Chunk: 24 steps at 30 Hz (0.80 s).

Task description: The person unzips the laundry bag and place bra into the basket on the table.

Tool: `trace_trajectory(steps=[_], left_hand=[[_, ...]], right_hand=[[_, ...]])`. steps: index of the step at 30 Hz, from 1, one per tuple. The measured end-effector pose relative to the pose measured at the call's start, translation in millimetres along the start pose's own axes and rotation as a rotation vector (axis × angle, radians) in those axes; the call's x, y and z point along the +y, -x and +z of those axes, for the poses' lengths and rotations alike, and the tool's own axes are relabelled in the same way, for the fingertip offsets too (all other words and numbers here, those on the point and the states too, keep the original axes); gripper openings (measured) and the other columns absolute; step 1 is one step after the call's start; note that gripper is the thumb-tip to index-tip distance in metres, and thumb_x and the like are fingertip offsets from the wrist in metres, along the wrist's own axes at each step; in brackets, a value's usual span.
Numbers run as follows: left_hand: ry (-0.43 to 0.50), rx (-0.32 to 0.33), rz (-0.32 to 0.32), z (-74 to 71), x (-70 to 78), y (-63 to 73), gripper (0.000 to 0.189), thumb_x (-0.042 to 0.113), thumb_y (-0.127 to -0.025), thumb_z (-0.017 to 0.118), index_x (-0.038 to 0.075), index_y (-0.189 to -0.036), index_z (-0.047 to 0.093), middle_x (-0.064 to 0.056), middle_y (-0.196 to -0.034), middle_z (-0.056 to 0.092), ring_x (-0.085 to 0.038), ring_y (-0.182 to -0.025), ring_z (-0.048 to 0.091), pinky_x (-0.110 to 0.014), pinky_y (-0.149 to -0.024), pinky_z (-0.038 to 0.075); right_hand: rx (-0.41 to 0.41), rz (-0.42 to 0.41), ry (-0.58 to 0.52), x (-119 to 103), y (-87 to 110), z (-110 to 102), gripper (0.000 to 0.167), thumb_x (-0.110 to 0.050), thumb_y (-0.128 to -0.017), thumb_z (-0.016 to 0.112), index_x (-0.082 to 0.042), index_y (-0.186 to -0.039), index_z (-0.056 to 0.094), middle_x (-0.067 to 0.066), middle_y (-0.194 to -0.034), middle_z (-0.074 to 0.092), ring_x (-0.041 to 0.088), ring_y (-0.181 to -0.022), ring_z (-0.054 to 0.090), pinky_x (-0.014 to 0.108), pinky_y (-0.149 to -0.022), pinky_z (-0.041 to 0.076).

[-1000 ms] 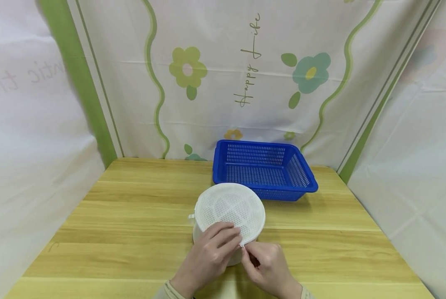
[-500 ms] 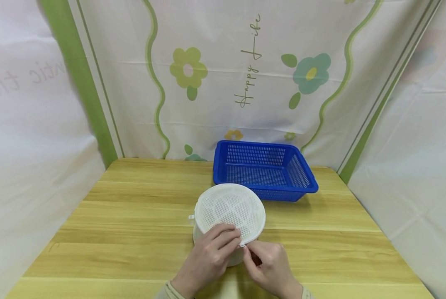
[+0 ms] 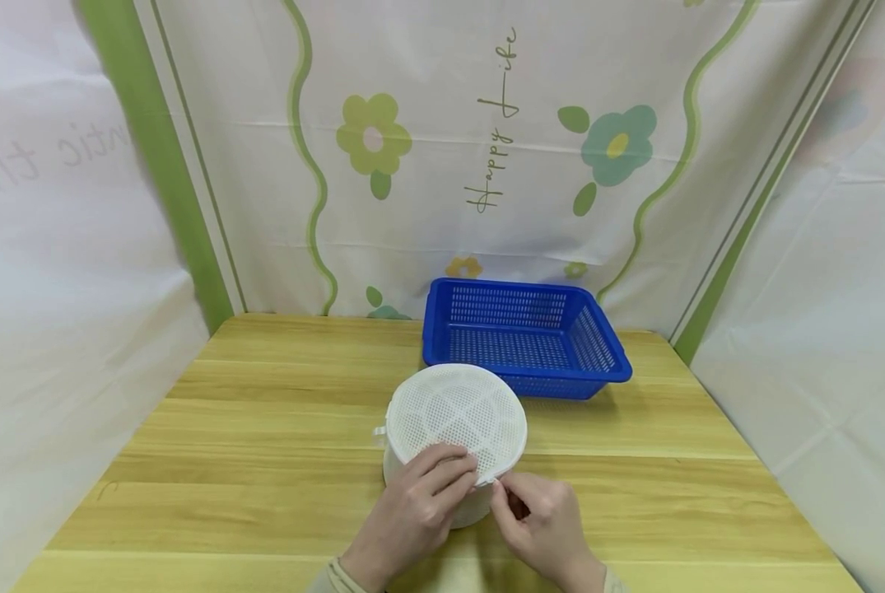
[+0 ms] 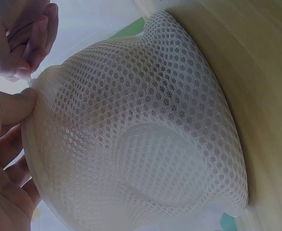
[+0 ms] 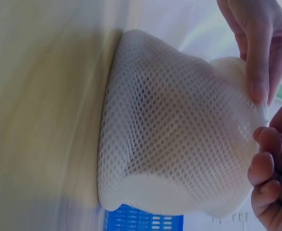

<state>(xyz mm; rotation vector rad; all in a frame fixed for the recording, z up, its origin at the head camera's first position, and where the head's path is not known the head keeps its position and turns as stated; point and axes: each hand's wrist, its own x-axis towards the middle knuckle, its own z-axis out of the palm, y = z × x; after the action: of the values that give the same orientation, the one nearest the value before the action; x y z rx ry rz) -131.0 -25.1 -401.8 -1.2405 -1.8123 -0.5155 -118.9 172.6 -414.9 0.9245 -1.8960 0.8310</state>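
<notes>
A round white mesh laundry bag (image 3: 453, 403) stands upright on the table, its flat mesh top facing up. My left hand (image 3: 412, 511) grips the near rim, with fingers over the top and the thumb (image 4: 18, 103) against the side. Just to the right, my right hand (image 3: 546, 523) pinches the small white zipper pull (image 3: 491, 481) at the rim between thumb and curled forefinger. Most of the pull is hidden by these fingertips. A white tab (image 3: 379, 430) sticks out from the bag's left side. In the right wrist view, the mesh wall (image 5: 179, 115) looks slightly dented.
Behind the bag, toward the right, sits a blue plastic basket (image 3: 524, 379) with slotted walls; the bag overlaps its near left corner in the head view. The wooden table (image 3: 264, 461) ends at a flower-print curtain (image 3: 427, 206), with more white cloth at both sides.
My right hand has slid a little to the right along the bag's rim, taking the zipper pull with it. The left hand and the bag have stayed in place.
</notes>
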Motion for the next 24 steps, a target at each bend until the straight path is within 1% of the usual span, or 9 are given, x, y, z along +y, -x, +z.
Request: trace_trajectory(steps=[5,11,15,19,24], left_hand=[[-0.005,0.012,0.008,0.0,0.1,-0.8,0.021,0.002,-0.090,0.056,-0.001,-0.101,0.073,-0.009,-0.104,0.070,-0.027,-0.103,0.063,-0.038,-0.097,0.050],[-0.002,0.002,-0.003,-0.4,0.9,-0.4,0.020,0.002,-0.090,0.058,0.000,-0.101,0.074,-0.009,-0.104,0.070,-0.027,-0.104,0.063,-0.038,-0.098,0.049],[0.003,-0.009,-0.016,-0.4,1.2,0.9,0.020,0.003,-0.089,0.059,0.000,-0.102,0.074,-0.009,-0.105,0.070,-0.027,-0.105,0.063,-0.038,-0.099,0.049],[0.010,-0.011,-0.032,-0.1,1.6,0.5,0.019,0.005,-0.094,0.057,0.000,-0.102,0.074,-0.009,-0.105,0.070,-0.027,-0.106,0.063,-0.038,-0.099,0.049],[0.005,0.006,-0.045,0.6,2.0,-1.4,0.023,0.010,-0.099,0.054,0.000,-0.104,0.074,-0.011,-0.108,0.069,-0.029,-0.108,0.062,-0.039,-0.100,0.048]], right_hand=[[-0.002,0.030,0.011,1.7,0.1,-1.8,0.018,-0.001,-0.076,0.060,-0.017,-0.070,0.058,-0.016,-0.059,0.043,-0.007,-0.049,0.036,0.002,-0.043,0.027],[-0.007,0.030,0.000,0.7,0.7,-1.3,0.020,0.000,-0.076,0.059,-0.018,-0.069,0.055,-0.016,-0.059,0.043,-0.007,-0.048,0.036,0.002,-0.042,0.027],[-0.018,0.015,-0.019,-0.1,0.8,-0.4,0.020,0.000,-0.076,0.059,-0.018,-0.068,0.054,-0.015,-0.058,0.042,-0.006,-0.047,0.036,0.001,-0.043,0.026],[-0.020,-0.014,-0.034,-0.6,0.2,0.3,0.022,0.000,-0.077,0.059,-0.018,-0.067,0.051,-0.014,-0.057,0.042,-0.006,-0.047,0.036,0.001,-0.043,0.025],[-0.030,-0.044,-0.083,-2.7,-2.2,1.3,0.025,0.000,-0.080,0.059,-0.018,-0.066,0.049,-0.013,-0.056,0.041,-0.008,-0.049,0.034,0.000,-0.044,0.024]])
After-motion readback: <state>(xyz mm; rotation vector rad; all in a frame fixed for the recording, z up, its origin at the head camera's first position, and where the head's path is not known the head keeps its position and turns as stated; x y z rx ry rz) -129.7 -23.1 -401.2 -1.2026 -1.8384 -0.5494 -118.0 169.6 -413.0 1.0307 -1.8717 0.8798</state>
